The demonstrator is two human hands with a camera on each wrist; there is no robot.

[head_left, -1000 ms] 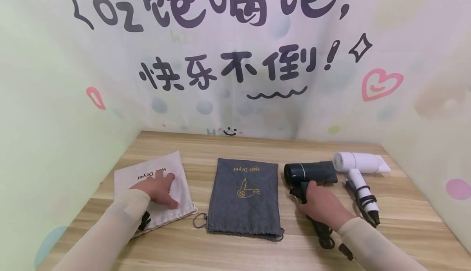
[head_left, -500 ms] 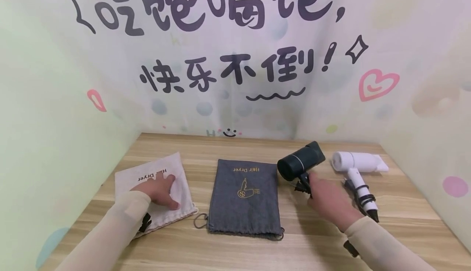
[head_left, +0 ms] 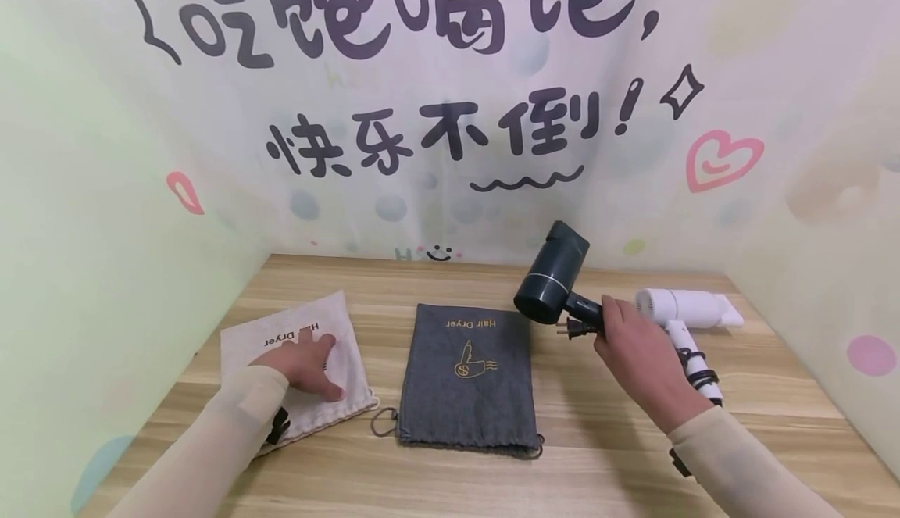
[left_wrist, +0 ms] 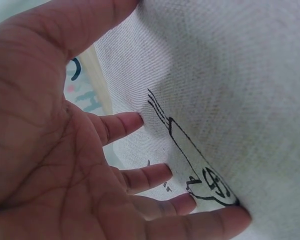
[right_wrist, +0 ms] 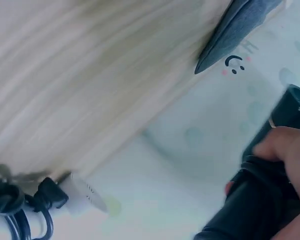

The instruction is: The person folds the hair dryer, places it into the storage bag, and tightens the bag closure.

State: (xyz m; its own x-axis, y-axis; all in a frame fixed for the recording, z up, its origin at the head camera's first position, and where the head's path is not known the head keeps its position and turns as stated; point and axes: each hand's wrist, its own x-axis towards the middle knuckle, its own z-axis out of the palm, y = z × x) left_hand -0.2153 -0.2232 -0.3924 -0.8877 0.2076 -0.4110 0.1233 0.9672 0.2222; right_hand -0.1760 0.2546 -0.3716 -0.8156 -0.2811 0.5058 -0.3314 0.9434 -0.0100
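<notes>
From the head camera, the right hand (head_left: 638, 354) grips the black dryer (head_left: 551, 280) by its handle (head_left: 583, 310) above the bench (head_left: 598, 471), beside the gray bag (head_left: 464, 409); its plug (head_left: 580, 329) juts out below, best kept from snagging. The white dryer (head_left: 685, 309) lies behind. At the left wrist, the left hand (left_wrist: 65, 150), fingers spread wide, touches the pale bag (left_wrist: 230, 100); light pressure should steady the cloth. At the right wrist, the thumb wraps dark plastic, where a firm hold seems wise.
</notes>
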